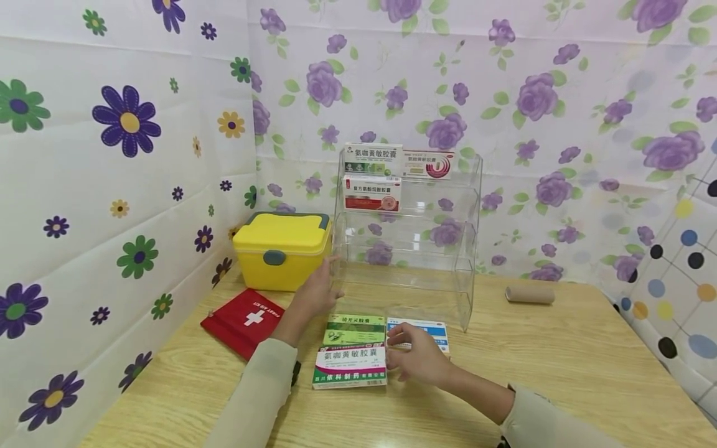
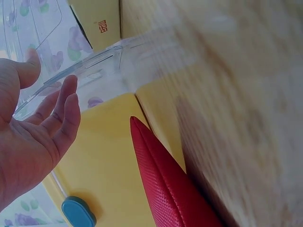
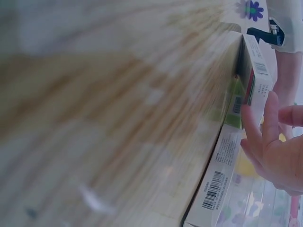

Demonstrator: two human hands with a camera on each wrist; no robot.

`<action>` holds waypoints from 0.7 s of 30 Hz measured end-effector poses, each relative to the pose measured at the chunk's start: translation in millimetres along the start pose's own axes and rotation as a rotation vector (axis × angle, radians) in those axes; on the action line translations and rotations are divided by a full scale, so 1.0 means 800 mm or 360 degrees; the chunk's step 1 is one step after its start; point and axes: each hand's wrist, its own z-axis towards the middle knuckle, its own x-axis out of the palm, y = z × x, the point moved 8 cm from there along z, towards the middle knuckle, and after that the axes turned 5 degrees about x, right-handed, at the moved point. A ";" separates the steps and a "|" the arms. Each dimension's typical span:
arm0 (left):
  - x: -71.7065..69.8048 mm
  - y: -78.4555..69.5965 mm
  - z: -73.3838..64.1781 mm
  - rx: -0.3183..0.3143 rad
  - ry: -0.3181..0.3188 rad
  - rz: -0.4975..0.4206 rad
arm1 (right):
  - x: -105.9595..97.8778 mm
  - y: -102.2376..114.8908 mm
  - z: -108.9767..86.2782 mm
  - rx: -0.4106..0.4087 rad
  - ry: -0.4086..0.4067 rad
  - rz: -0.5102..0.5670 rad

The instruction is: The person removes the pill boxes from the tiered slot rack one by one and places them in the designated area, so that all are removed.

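My left hand (image 1: pixel 318 291) is beside the left side panel of a clear acrylic display rack (image 1: pixel 403 280). Its fingers are spread and loosely bent, with the rack's edge (image 2: pixel 71 73) near them in the left wrist view; contact is unclear. My right hand (image 1: pixel 417 358) hovers by the medicine boxes, fingers loosely bent and nothing gripped. Its fingertips are at the end of a white-and-green medicine box (image 1: pixel 350 367), which lies tilted over a green medicine box (image 1: pixel 355 328). A blue-and-white medicine box (image 1: pixel 428 331) lies partly hidden behind the right hand.
White medicine boxes (image 1: pixel 373 160) and red-and-white ones (image 1: pixel 372 194) stand on the rack's upper tiers. Left of it are a yellow lidded case (image 1: pixel 274 264) and a red first aid pouch (image 1: pixel 241 320). A brown cardboard tube (image 1: pixel 529 294) lies at the right rear of the wooden table (image 1: pixel 549 361).
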 end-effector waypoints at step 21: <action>-0.003 -0.003 -0.002 -0.0030 -0.0002 0.0013 | -0.004 0.013 -0.006 -0.0031 0.0069 0.0036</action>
